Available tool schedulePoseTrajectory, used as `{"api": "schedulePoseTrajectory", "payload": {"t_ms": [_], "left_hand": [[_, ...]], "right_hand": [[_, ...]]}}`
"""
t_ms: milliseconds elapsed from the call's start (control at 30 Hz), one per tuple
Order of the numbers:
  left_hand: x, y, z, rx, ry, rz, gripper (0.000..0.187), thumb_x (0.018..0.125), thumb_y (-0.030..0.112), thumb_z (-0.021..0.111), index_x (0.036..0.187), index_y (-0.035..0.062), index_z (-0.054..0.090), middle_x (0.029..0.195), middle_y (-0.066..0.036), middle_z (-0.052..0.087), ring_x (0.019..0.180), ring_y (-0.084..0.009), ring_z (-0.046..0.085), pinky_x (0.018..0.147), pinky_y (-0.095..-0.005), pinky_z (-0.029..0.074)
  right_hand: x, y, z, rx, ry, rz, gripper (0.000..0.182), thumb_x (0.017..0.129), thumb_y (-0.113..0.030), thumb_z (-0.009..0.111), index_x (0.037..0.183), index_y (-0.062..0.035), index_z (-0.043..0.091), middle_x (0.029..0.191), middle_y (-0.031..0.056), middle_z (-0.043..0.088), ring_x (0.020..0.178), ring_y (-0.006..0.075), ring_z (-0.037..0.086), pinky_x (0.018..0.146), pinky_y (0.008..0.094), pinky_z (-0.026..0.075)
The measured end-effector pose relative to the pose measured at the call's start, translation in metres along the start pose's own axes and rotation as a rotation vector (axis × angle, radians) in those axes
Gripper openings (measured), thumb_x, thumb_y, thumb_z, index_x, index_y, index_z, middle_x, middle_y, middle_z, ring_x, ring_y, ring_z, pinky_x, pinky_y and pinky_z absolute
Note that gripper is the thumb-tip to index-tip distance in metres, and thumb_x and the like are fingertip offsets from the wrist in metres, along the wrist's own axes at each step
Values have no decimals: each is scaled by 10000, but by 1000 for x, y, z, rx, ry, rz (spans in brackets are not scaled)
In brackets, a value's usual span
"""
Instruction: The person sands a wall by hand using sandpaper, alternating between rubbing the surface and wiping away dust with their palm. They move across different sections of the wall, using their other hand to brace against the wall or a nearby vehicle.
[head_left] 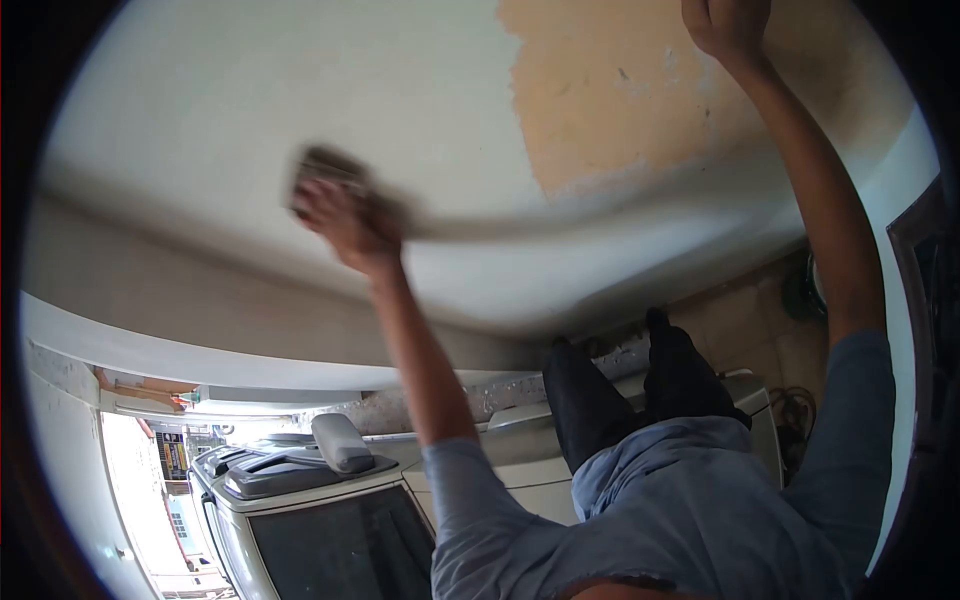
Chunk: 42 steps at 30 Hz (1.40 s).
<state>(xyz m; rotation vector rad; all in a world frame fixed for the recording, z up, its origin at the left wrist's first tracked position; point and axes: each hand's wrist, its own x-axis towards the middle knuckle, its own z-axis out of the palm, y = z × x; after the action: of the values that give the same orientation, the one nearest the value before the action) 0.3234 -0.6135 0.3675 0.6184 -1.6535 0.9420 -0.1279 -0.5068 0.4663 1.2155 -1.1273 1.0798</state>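
Smooth, pale wall (410, 80); one ragged-edged tan patch (610, 100), pocked. One dark, boxy block (332, 162), motion-blurred, lay at the wall left of the patch, gripped in the left hand (350, 230). Right hand (730, 28) cut by the frame; couldn't tell whether it held anything. Two dark-trousered legs (590, 405) partly hid one glossy vehicle (330, 530).

Head-worn wide view, facing wall (250, 100), tilted down
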Motion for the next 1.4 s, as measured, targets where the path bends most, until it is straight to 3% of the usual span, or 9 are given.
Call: {"api": "schedulePoseTrajectory", "payload": {"t_ms": [167, 300, 367, 767, 867, 1033, 1267, 1333, 1400], "left_hand": [[66, -54, -29, 22, 20, -28, 377, 949, 93, 559, 1311, -13, 545, 1449, -195, 437, 1383, -382, 347, 1155, -551, 196], [-86, -29, -15, 24, 85, -47, 520, 971, 133, 488, 1461, 29, 347, 1520, -212, 309, 1390, -420, 311, 1156, -606, 140], [-187, 17, -8, 86, -51, -322, 507, 978, 143, 489, 1440, -25, 364, 1508, -262, 292, 1404, -429, 267, 1147, -609, 153], [41, -116, -59, 11, 80, -197, 384, 960, 85, 540, 1311, -71, 516, 1395, -267, 463, 1335, -391, 416, 1120, -471, 323], [-33, -118, -44, 70, 164, -66, 332, 970, 39, 495, 1273, -93, 529, 1381, -296, 460, 1323, -427, 415, 1117, -526, 315], [-164, -11, -30, 18, 57, -532, 424, 995, 87, 460, 1358, -126, 408, 1493, -308, 277, 1404, -465, 220, 1161, -525, 208], [4, -97, -39, 72, 245, -299, 341, 987, 108, 503, 1231, -124, 557, 1367, -279, 482, 1346, -344, 405, 1126, -441, 335], [75, -83, -60, -107, 146, -610, 341, 983, 130, 516, 1219, -107, 578, 1315, -289, 529, 1321, -345, 444, 1114, -418, 353], [68, -102, -52, -98, 143, -549, 336, 984, 125, 506, 1229, -95, 578, 1327, -286, 521, 1316, -356, 449, 1104, -426, 364]], "right_hand": [[-2, 0, -2, -17, 4, 5, 565, 942, -195, 465, 1476, -58, 344, 1552, 187, 266, 1431, 327, 251, 1127, 513, 167], [-2, 0, -2, -6, 16, 7, 564, 939, -184, 465, 1471, -41, 346, 1547, 187, 276, 1422, 325, 269, 1125, 507, 177], [-3, 1, -4, -8, 31, -13, 561, 938, -177, 463, 1468, -34, 348, 1545, 188, 282, 1421, 324, 273, 1124, 505, 180], [2, 6, 3, -29, 43, -50, 526, 953, -180, 454, 1448, -22, 376, 1528, 194, 309, 1405, 345, 301, 1127, 474, 216], [0, 11, 10, 7, 116, -109, 524, 950, -178, 460, 1444, -20, 382, 1521, 194, 322, 1399, 347, 309, 1130, 478, 220], [-1, 1, 1, -23, 37, -25, 518, 952, -172, 449, 1443, -21, 383, 1516, 204, 326, 1405, 357, 295, 1135, 489, 208], [-2, 9, 11, -34, 135, -103, 514, 966, -191, 426, 1450, -28, 373, 1523, 198, 315, 1406, 356, 293, 1129, 487, 211], [0, 6, 7, -31, 99, -74, 515, 962, -187, 439, 1449, -32, 374, 1520, 198, 321, 1406, 352, 294, 1128, 481, 209], [0, 7, 5, -12, 82, -56, 514, 960, -187, 446, 1446, -33, 379, 1517, 195, 328, 1406, 348, 297, 1130, 477, 205]]}}
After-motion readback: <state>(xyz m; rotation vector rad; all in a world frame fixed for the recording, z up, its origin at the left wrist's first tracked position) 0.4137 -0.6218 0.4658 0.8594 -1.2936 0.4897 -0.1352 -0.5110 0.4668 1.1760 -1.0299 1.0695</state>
